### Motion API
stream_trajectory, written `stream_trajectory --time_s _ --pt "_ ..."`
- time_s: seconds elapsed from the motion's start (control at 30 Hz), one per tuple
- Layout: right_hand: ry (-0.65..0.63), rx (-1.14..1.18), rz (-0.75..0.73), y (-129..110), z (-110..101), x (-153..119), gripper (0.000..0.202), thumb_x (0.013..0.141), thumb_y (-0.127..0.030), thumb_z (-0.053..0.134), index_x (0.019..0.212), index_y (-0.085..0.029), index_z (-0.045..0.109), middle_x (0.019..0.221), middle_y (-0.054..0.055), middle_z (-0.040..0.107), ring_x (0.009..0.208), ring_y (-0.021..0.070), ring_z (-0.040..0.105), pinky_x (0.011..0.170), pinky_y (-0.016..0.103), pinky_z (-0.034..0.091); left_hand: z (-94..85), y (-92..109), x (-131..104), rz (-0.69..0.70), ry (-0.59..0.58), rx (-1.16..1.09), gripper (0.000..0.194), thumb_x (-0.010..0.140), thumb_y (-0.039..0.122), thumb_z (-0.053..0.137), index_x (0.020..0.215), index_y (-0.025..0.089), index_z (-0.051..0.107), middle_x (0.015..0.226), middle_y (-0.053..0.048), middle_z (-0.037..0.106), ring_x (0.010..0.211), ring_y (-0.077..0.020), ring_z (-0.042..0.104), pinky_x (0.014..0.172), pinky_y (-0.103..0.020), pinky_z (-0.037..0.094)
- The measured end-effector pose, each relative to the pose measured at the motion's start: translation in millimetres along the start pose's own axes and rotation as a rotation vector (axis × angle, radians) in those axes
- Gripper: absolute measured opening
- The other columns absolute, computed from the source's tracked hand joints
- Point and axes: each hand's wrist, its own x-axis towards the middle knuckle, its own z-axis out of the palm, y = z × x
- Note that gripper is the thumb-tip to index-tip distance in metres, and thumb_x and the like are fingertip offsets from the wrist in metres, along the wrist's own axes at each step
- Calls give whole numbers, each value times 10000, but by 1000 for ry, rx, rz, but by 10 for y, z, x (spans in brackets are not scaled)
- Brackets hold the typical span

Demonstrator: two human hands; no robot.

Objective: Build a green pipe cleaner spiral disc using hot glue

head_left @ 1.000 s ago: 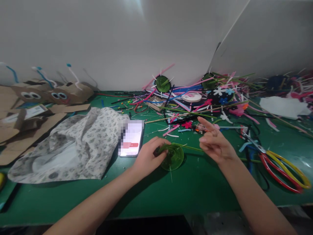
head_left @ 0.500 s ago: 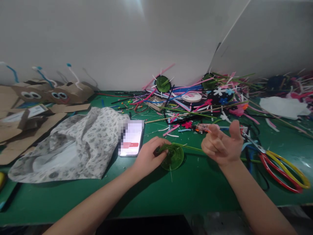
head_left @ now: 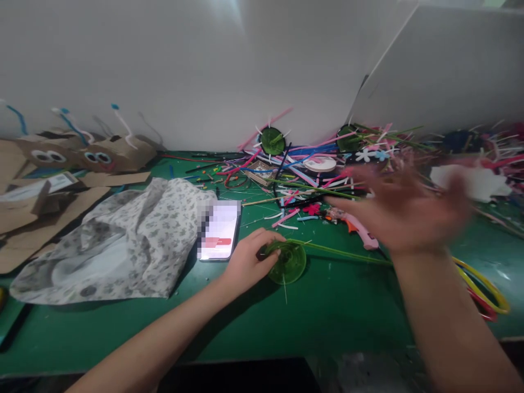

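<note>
My left hand (head_left: 254, 254) is closed on the upper left edge of a green coiled disc (head_left: 292, 267), thumb and fingers pinching its rim. A thin straight piece sticks out below the disc. From its top a long green strand (head_left: 347, 252) runs right along the table and passes behind my right wrist. My right hand (head_left: 413, 210) is raised over the right side of the table, fingers apart and smeared by motion, with nothing seen in it. Just left of that wrist lies a tool with a pink handle (head_left: 365, 234), partly hidden.
Red-and-yellow-handled scissors (head_left: 487, 284) lie partly behind my right forearm. A phone (head_left: 221, 232) rests beside a patterned cloth (head_left: 151, 240). Cardboard pieces with googly eyes (head_left: 118, 153) stand at the left. Coloured pipe cleaners (head_left: 295, 158) and flower shapes (head_left: 313, 209) are heaped at the back.
My right hand has moved right and upward, its fingers spreading, and now covers much of the scissors. The pink handle has come into view. My left hand keeps its hold on the disc.
</note>
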Motion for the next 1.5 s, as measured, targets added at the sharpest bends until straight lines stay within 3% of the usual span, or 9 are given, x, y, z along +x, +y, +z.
stream_trajectory --time_s 0.07,0.23,0.43,0.6,0.97,1.07,1.3,1.4,1.5 --pt "-26 -35 -37 44 101 42 298 940 -347 509 1150 -164 613 1250 107 587 1077 218 590 804 376 565 -1 -4 -1 -1 -1 -1 276 822 84 571 1042 242 620 899 -3 583 791 -141 573 585 -217 451" --pt "-256 -387 -271 273 268 -45 734 751 56 408 1409 -266 447 1506 51 371 1350 252 409 948 436 518 -4 -12 9 20 0 2 269 819 81 573 1034 237 616 927 -9 612 829 -157 592 659 -258 474" --pt "-353 -517 -560 411 337 -183 621 666 85 397 1054 -286 708 1002 -15 742 1200 272 570 1111 729 24 -5 -6 14 15 -5 -7 269 820 74 564 1029 236 614 948 -15 627 857 -168 603 708 -288 493" --pt "-310 -336 -626 388 394 -247 567 726 69 349 1074 -201 705 1100 62 713 1151 235 610 1097 588 355 -15 1 15 2 -20 -21 269 817 73 570 1026 236 613 941 -18 624 862 -172 600 709 -293 489" --pt "-181 -92 -344 379 460 -387 428 822 -30 467 1069 -278 715 1126 -1 702 1060 216 662 945 424 554 -17 2 26 4 -20 -18 277 807 58 572 1017 234 615 957 -18 631 897 -178 605 759 -307 490" --pt "-84 81 -103 283 498 -397 226 862 -176 587 965 -311 736 1053 -6 725 799 209 719 674 380 625 -18 9 22 -15 -23 -5 285 806 65 574 1025 241 619 937 -13 629 855 -171 606 710 -288 492" --pt "7 576 319 241 511 -356 318 726 -319 786 1012 -225 681 933 69 742 780 223 712 365 208 476 -9 -2 21 -4 -20 -34 277 810 61 573 1017 241 612 993 -14 643 902 -170 609 739 -298 493" --pt "24 667 406 272 498 -338 280 764 -384 755 972 -213 680 588 -9 667 367 83 513 300 179 345 -6 -5 18 -2 -17 -38 264 815 62 569 1005 240 611 998 -15 644 916 -172 608 747 -302 493" --pt "70 719 433 284 502 -331 303 876 -478 601 790 -200 686 331 -88 374 274 50 292 349 208 374 -5 -7 13 -9 -16 -37 262 821 68 567 1012 242 610 1008 -15 644 919 -174 609 731 -298 492"
